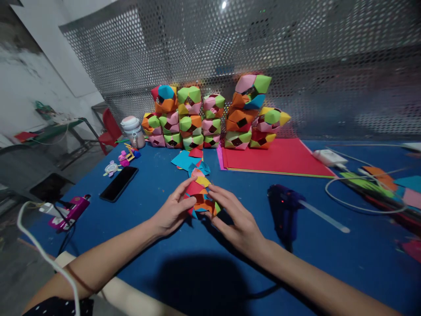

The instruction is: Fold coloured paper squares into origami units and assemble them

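Observation:
Between my hands, just over the blue table, is a folded paper ball of red, yellow, orange, blue and green pieces. My left hand grips its left side, thumb across the front. On the other side, my right hand holds it with bent fingers at the top and thumb low. Parts of the ball are hidden by the fingers. Right behind it lie loose blue and red paper pieces. A dark blue glue gun with a clear stick in its back rests to the right.
Stacked finished paper balls line the back against a perforated metal panel. Red paper sheets lie at back right. A phone, a purple power strip and a lidded jar are left. A white cable loops at right.

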A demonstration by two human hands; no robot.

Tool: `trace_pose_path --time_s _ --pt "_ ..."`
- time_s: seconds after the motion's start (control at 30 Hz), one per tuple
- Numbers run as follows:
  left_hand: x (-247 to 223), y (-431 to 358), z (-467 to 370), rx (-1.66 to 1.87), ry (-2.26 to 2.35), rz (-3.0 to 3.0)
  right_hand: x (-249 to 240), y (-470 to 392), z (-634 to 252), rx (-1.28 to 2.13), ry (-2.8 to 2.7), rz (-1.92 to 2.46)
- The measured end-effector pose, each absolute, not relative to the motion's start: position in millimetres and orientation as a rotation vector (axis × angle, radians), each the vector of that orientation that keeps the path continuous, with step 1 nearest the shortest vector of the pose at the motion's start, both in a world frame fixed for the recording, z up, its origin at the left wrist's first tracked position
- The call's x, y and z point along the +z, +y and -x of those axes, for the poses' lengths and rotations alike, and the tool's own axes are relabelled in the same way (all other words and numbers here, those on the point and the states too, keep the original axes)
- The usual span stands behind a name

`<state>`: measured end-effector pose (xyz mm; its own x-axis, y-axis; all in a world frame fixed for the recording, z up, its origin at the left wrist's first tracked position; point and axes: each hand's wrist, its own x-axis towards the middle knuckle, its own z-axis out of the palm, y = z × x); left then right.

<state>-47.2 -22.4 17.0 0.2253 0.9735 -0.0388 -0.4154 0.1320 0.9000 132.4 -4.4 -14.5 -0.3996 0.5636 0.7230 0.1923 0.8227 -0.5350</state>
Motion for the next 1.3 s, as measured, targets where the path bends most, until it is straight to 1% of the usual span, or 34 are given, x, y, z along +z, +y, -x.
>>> trace_pose_path --time_s 0.17,0.33,0.53,0.67,1.07,1.2,1.3 --pt "20 -18 57 1.195 0.786 -0.972 -13 -6 -133 0.485 -1.908 0.598" --pt "23 -14 69 1.192 0.763 -1.084 -10 -1 -134 0.731 -1.863 0.747" --pt "22 -15 72 1.144 0.745 -1.085 3 1 -137 0.679 -1.936 0.7" --pt "21 -16 69 1.138 0.74 -1.143 4 -3 -135 0.739 -1.882 0.72" --pt "21 -26 63 1.245 0.915 -1.688 8 -6 -133 0.613 -1.904 0.711" --pt "20 -25 63 1.273 0.993 -1.726 8 -5 -133 0.596 -1.911 0.715" --pt "19 -27 62 1.285 1.005 -1.695 7 -4 -132 0.652 -1.896 0.76"
